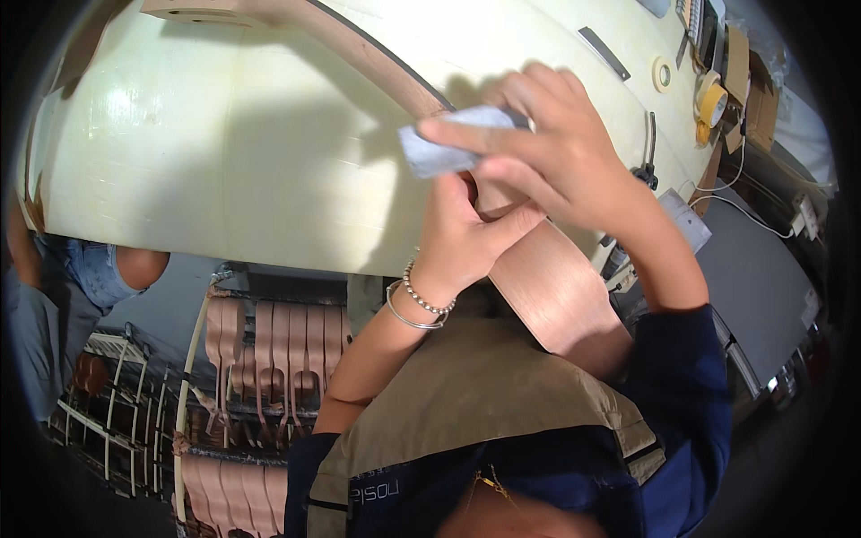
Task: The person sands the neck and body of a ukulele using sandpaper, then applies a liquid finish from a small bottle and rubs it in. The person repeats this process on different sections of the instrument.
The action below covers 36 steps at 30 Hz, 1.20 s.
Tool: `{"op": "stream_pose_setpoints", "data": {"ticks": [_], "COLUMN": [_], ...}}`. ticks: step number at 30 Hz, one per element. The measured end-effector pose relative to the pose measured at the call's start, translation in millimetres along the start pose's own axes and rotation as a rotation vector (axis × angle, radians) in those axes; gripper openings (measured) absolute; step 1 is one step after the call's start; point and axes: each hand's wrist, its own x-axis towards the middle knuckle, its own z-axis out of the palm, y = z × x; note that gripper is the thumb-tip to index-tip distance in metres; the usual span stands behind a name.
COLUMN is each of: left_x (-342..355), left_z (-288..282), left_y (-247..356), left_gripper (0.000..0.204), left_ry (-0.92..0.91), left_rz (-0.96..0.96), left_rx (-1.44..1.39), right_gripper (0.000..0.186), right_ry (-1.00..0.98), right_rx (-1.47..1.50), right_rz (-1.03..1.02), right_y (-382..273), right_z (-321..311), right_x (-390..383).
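Observation:
An unfinished, pale reddish-brown wooden ukulele [560, 287] lies slantwise before me, its body against my apron. Its long neck runs away to the upper left and ends in a slotted headstock. My left hand [462, 229] is closed around the instrument where the neck meets the body. Above it, my right hand [560, 148] pinches a folded, light grey piece of sandpaper [430, 154], slightly blurred, over the heel end of the neck. The right hand and the sandpaper hide part of that joint.
A pale, film-covered worktable [296, 179] spreads ahead. Toward its right lie a dark flat strip [604, 53], tape rolls [662, 74] and a cardboard box [762, 99]. Racks of similar wooden instruments [296, 350] stand at lower left. Another person's leg [139, 267] shows at far left.

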Motion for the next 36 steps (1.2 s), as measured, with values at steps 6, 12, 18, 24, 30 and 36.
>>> {"op": "stream_pose_setpoints", "data": {"ticks": [6, 12, 18, 24, 30, 36], "left_x": [-1, 1, 0, -2, -2, -4], "left_z": [1, 7, 1, 3, 2, -3], "left_y": [-8, 9, -2, -3, 0, -1], "left_gripper": [0.067, 0.066, 0.072, 0.067, 0.054, 0.054], "left_ry": [0.061, 0.065, 0.059, 0.076, 0.117, -0.035], "left_rz": [0.097, -0.058, -0.036, 0.049, 0.038, -0.134], "left_rx": [0.053, -0.088, -0.003, -0.001, 0.019, 0.028], "right_gripper": [0.031, 0.031, 0.033, 0.038, 0.041, 0.039], "right_ry": [0.104, 0.216, -0.01, 0.102, 0.052, 0.063], "right_rx": [-0.029, 0.783, 0.892, 0.735, 0.948, 0.938], "right_rz": [-0.073, 0.098, 0.517, 0.563, 0.701, 0.696], "right_y": [9, 46, 7, -5, -5, -2], "right_z": [8, -5, -10, 14, 21, 17], "right_x": [2, 41, 13, -1, -7, 17]}}
